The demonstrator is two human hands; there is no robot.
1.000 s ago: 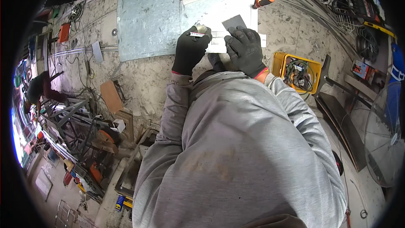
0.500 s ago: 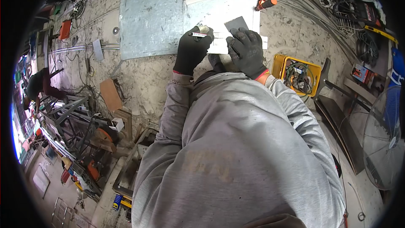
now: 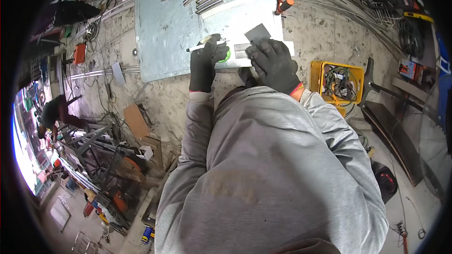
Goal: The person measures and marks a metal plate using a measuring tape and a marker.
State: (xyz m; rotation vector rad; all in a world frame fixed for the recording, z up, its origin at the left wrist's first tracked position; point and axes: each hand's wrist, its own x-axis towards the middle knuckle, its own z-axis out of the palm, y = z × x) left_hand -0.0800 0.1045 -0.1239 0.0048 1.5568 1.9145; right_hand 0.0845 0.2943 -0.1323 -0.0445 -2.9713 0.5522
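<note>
My left hand (image 3: 204, 66), in a black glove, is closed on a slim white marker pen (image 3: 207, 45) with a dark end pointing left. Something bright green and round (image 3: 227, 55) shows beside its fingers; I cannot make out what it is. My right hand (image 3: 277, 63), also gloved, lies over the near edge of a dark grey flat plate (image 3: 258, 33), its fingers bent and partly hidden. A lighter grey rectangular piece (image 3: 242, 51) lies between the hands on a white strip. Both hands are above the near edge of the metal-topped table (image 3: 165, 42).
Cut metal tubes (image 3: 210, 0) lie at the table's far side. An orange-handled clamp (image 3: 284, 5) grips its right edge. A yellow crate (image 3: 317, 82) with cables stands on the floor at right. Another person (image 3: 59, 113) bends over metal frames at left.
The view has shifted, with the table lower in it. My left hand has turned, so the pen lies differently and the green thing shows. The grey piece between the hands has come into sight.
</note>
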